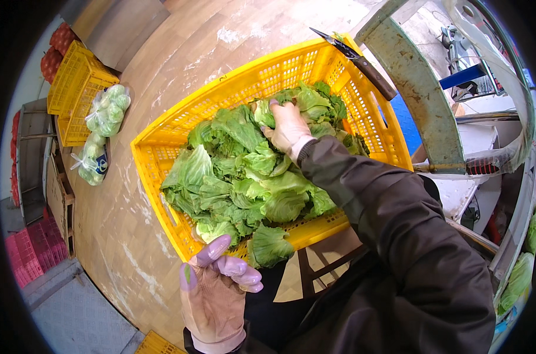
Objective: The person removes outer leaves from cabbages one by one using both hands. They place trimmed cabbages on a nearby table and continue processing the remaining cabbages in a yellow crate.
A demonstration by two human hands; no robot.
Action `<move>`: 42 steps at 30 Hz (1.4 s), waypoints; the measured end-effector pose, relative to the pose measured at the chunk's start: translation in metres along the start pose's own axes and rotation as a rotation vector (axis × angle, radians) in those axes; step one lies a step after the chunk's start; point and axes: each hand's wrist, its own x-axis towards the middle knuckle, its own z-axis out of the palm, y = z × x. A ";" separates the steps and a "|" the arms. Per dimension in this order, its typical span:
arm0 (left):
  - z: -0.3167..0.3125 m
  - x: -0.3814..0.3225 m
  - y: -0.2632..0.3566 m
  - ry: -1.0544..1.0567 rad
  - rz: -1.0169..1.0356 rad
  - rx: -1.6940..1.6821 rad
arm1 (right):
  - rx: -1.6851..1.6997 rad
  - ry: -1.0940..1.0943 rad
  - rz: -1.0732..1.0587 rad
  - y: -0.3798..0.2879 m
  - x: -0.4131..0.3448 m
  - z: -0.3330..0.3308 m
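Observation:
A yellow plastic crate [155, 146] before me holds a heap of loose green lettuce leaves [232, 177]. My right hand [290, 128], in a glove with purple-coated fingertips, reaches into the far part of the heap. Its fingertips touch a pale lettuce piece [262, 113]; leaves partly hide them, so I cannot tell whether they grip it. My left hand [219, 287], gloved alike, is at the near left corner, palm turned up and fingers apart. A green leaf scrap sticks to one fingertip. Beside it, a lettuce leaf [270, 245] hangs over the near rim.
A wooden-handled knife [369, 73] lies across the crate's far right corner, blade pointing outward. A rusty metal frame [414, 84] stands to the right. Bagged green vegetables [109, 110] sit on the floor by yellow crates [80, 82]. Pink crates [38, 250] stand far left.

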 end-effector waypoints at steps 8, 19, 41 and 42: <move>-0.002 0.003 -0.001 0.004 -0.024 -0.018 | -0.004 -0.255 0.271 -0.017 0.061 -0.001; 0.012 0.010 -0.007 -0.003 -0.002 0.039 | -0.090 -0.290 0.177 -0.002 0.060 -0.001; 0.019 0.023 -0.010 0.035 -0.053 0.215 | 0.166 -0.168 0.118 -0.007 0.040 -0.018; 0.018 0.023 -0.009 0.019 -0.049 0.199 | 0.166 -0.139 0.126 -0.002 0.040 -0.016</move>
